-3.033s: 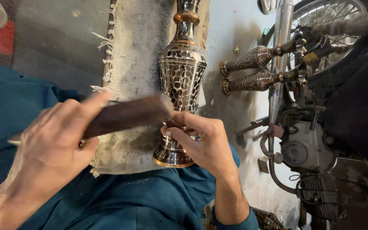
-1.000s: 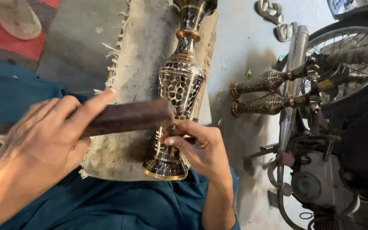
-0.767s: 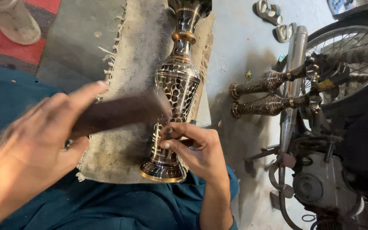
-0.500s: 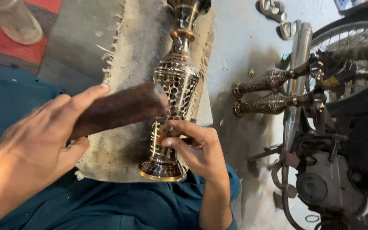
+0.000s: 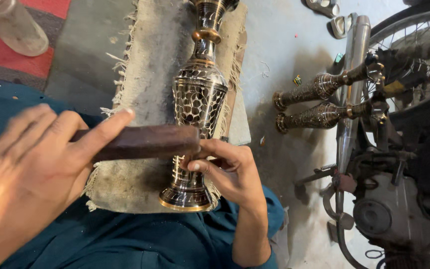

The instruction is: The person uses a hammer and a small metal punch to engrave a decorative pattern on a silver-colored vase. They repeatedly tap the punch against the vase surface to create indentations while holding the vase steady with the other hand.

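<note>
A tall brass vase [image 5: 198, 99] with dark engraved patterns lies on a frayed beige cloth [image 5: 145, 74], its foot toward me. My left hand [image 5: 31, 169] grips a dark wooden mallet [image 5: 140, 142], one digit stretched along its top. The mallet's end sits just above the fingers of my right hand [image 5: 227, 172]. That hand is pinched around a small dark tool, mostly hidden, with its fingertips against the vase's narrow stem above the foot.
Two similar engraved brass vases [image 5: 314, 102] lie on the grey floor to the right, against a motorcycle [image 5: 389, 149] with its chrome pipe and wheel. A pale plastic bottle [image 5: 11, 27] stands on a red mat at top left. My teal garment [image 5: 140, 239] fills the bottom.
The mallet has swung slightly up and down by the vase's stem; its end now rests level beside my right fingers. My right hand has stayed on the stem.
</note>
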